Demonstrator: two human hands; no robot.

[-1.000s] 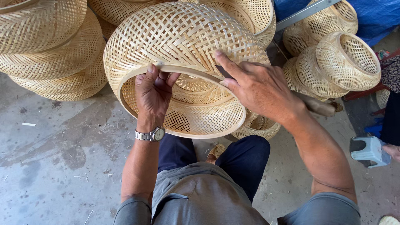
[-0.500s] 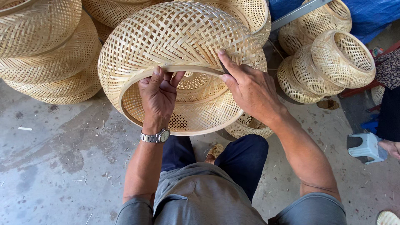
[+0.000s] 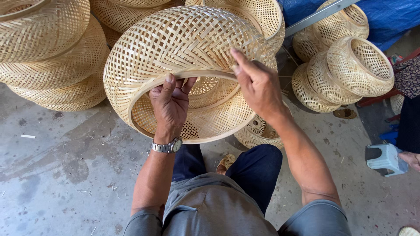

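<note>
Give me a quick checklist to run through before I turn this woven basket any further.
1. Left hand grips the rim of the woven basket: ok.
2. Right hand rests on the basket's outer wall: ok.
3. Basket held off the concrete floor: ok.
4. Room from the stacked baskets on the left: ok.
5. Weave unbroken on the far side: cannot tell.

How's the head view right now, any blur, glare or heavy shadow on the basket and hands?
Head view: sharp throughout, the weave of the basket reads strand by strand; soft even daylight, no glare; only mild shade inside the basket, under the left hand; the right hand is crisp, no motion blur; the floor shows faint shadows; slight wide-angle stretch at the edges.
</note>
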